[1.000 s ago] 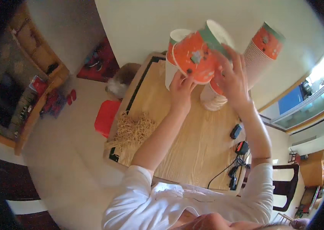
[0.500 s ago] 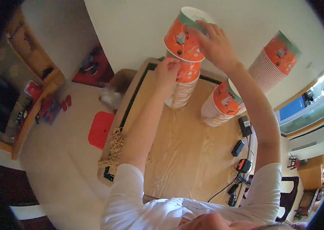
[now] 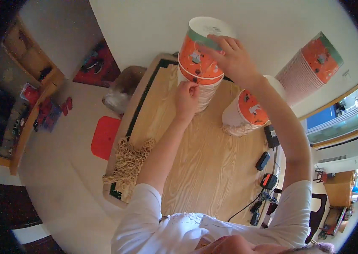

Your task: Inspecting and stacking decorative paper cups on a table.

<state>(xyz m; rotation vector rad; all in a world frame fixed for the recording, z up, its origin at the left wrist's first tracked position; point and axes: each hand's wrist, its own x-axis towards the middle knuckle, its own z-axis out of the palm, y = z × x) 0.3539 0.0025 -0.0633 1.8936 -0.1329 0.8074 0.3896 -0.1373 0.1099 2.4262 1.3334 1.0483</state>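
Observation:
At the far side of the table a tall stack of nested paper buckets (image 3: 207, 96) stands base up. Its topmost paper bucket (image 3: 195, 57) is orange with a green band and a white base. My right hand (image 3: 234, 57) grips that bucket by its upper edge, fingers over the base and thumb on the side. Just below the bucket's lower rim is my left hand (image 3: 187, 96), its fingers pinched together against the stack. What they pinch is too small to make out. A shorter bucket stack (image 3: 246, 111) stands to the right, partly behind my right forearm.
A tangle of tan cord (image 3: 130, 161) lies along the table's left edge. Black power adapters (image 3: 268, 181) and cables line the right edge. Another tall bucket stack (image 3: 310, 65) leans at the far right. A red stool (image 3: 105, 137) stands left of the wooden table (image 3: 204, 169).
The top bucket has come down over the stack, hiding the orange bucket below it. Both hands have moved lower with it. My view has shifted slightly.

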